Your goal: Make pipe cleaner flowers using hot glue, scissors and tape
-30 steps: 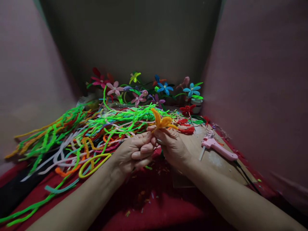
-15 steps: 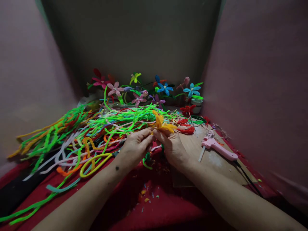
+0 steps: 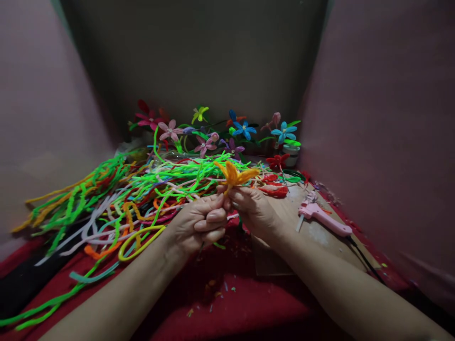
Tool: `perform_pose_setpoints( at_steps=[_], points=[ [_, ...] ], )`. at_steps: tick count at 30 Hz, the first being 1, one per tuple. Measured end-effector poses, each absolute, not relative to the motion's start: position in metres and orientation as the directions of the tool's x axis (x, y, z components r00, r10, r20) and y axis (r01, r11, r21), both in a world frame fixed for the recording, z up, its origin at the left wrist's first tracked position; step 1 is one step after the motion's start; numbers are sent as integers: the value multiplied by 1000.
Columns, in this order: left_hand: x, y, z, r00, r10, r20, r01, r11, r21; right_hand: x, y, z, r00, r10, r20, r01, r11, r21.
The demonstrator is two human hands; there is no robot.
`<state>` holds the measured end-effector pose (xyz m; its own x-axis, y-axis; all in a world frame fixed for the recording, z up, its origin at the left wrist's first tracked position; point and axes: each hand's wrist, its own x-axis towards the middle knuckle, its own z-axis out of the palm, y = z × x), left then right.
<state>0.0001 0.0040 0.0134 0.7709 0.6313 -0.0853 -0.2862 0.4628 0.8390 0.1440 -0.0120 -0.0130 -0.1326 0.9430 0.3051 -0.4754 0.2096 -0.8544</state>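
Observation:
Between my hands an orange-yellow pipe-cleaner flower (image 3: 232,175) stands upright, its petals spread up and outward. My left hand (image 3: 201,220) is closed, thumb and forefinger pinched at the flower's base and the other fingers curled in. From the other side my right hand (image 3: 254,208) pinches the same base just under the petals. The fingertips of both hands almost meet there and hide the flower's lower end. Behind them spreads a large heap of pipe cleaners (image 3: 192,173), mostly bright green, with pink, white and orange ones among them.
A pink glue gun (image 3: 325,220) lies on a brown board (image 3: 273,263) at the right, its cord trailing forward. Finished pipe-cleaner flowers (image 3: 244,130) line the back, beside a small jar (image 3: 291,155). Scissors with a yellow handle (image 3: 124,253) lie left. Scraps dot the red cloth (image 3: 227,312).
The flower has turned from leaning right to upright, with its petals now pointing up. My left hand has rolled so that its curled fingers show.

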Motion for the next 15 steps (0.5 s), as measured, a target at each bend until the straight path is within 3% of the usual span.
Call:
perform_pose_setpoints(
  at_steps=[3,6,7,9,11,13,15],
  points=[
    [2,2,16,761,644,-77,-233,383,894,143,-11,-14,-121,957,265,-504,171,-847],
    [5,1,12,624,782,6,-3,-6,1000,139,-11,-15,-31,975,221,-521,173,-836],
    [6,0,9,539,836,99,133,-201,970,138,-12,-16,-4,979,206,-527,173,-832],
    [7,-1,2,404,847,345,421,-507,752,136,-13,-17,51,980,195,-526,192,-828],
    [7,-1,-4,385,785,486,581,-615,533,134,-14,-19,88,977,196,-503,213,-838],
    [7,0,-6,406,775,485,596,-627,503,134,-15,-19,87,977,194,-475,212,-854],
    [7,2,-3,406,800,442,507,-599,619,133,-15,-19,60,982,181,-472,188,-862]
  ],
)
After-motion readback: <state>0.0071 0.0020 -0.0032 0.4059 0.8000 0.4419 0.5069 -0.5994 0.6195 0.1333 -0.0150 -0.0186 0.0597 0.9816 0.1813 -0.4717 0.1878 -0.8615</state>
